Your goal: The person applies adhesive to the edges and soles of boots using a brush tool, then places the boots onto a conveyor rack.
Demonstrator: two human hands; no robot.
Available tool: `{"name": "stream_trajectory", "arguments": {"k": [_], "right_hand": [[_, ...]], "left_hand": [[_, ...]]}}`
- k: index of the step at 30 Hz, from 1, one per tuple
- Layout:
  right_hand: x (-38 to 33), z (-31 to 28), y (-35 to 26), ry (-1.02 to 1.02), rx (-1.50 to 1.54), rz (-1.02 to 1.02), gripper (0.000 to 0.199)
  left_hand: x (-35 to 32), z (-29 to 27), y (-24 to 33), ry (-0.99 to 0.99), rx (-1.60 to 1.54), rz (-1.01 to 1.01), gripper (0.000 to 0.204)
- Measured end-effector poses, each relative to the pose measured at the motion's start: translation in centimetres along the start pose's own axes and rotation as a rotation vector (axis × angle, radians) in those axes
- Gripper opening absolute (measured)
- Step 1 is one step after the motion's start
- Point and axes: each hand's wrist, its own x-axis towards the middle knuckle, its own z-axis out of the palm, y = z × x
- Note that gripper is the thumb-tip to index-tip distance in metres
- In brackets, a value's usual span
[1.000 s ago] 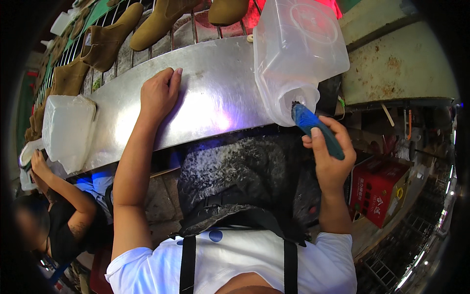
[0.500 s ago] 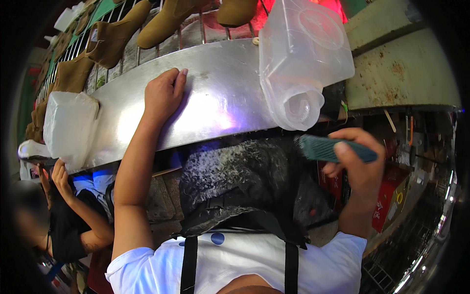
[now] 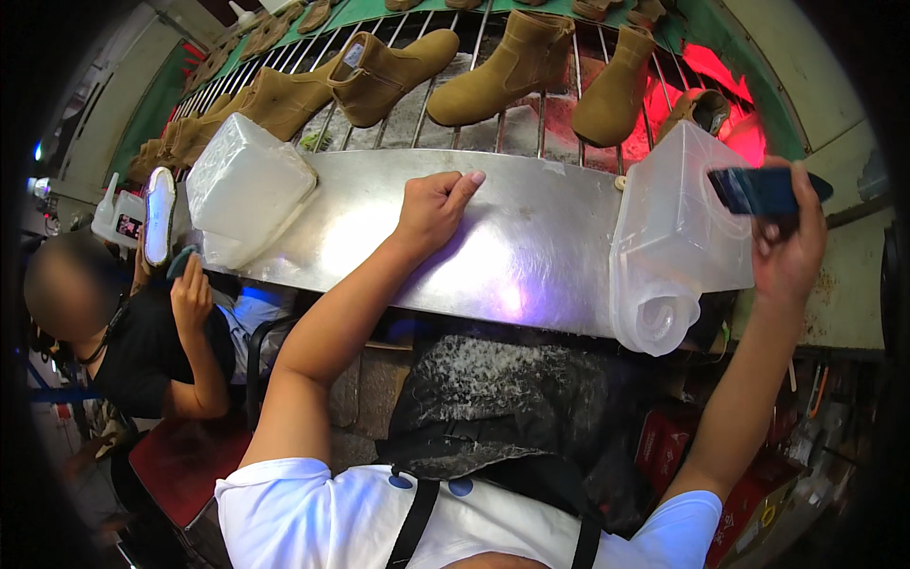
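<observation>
The person's right hand [image 3: 789,232] keeps a firm grip around a blue-green brush [image 3: 763,190], raised at the right, beside a translucent plastic jug [image 3: 678,213]; from where I stand, I cannot tell whether brush and jug touch. The left hand [image 3: 434,211], its grip narrow with fingers curled and thumb extended, lies over the metal tabletop [image 3: 559,228]. Beyond, tan ankle boots [image 3: 507,76] stand on parallel metal rods [image 3: 541,128].
</observation>
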Motion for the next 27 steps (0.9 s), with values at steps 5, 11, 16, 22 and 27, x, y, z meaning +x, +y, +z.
{"name": "stream_trajectory", "arguments": {"k": [5, 11, 16, 22, 27], "right_hand": [[0.5, 0.9, 1.7, 0.156, -0.089, 0.014, 0.025], [0.4, -0.4, 1.1, 0.126, -0.052, 0.030, 0.034], [0.4, -0.6, 1.2, 0.107, -0.041, 0.051, 0.036], [0.3, -0.1, 1.1, 0.106, -0.042, 0.040, 0.035], [0.3, -0.2, 1.3, 0.125, -0.070, 0.051, 0.034]], "left_hand": [[4.3, -3.6, 2.6, 0.338, 0.108, 0.369, 0.027], [11.5, -7.0, 2.8, 0.412, -0.134, 0.101, 0.028], [9.5, -1.9, 3.3, 0.301, -0.230, -0.010, 0.043], [7.9, 4.0, 1.4, 0.220, -0.371, 0.218, 0.050], [6.3, 2.6, 0.5, -0.049, -0.315, 0.017, 0.049]]}}
